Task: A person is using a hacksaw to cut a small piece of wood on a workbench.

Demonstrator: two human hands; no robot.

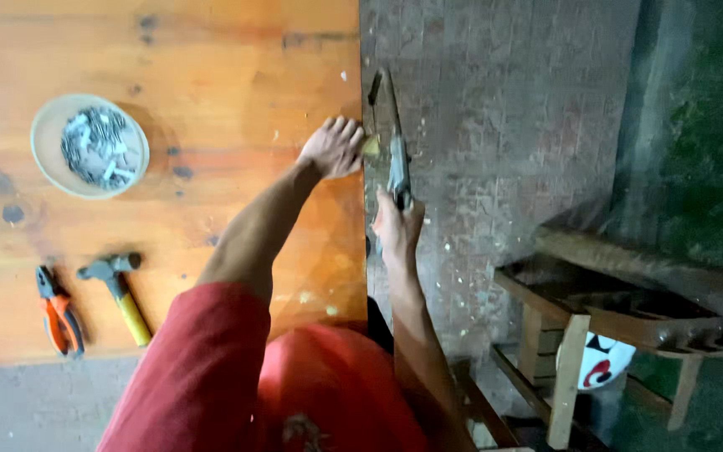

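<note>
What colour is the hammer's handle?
Yellow; the hammer lies on the wooden table, clearest in the head view.

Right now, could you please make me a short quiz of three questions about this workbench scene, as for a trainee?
1. True or false: the hammer lies beside the pliers on the wooden table.
2. What does the round bowl hold? A) water B) small metal nails C) sawdust
3. Which of the hands grips the long tool at the table edge?

Key:
1. True.
2. B.
3. The right hand grips it; the left hand rests on the table edge next to a small wood piece.
</note>
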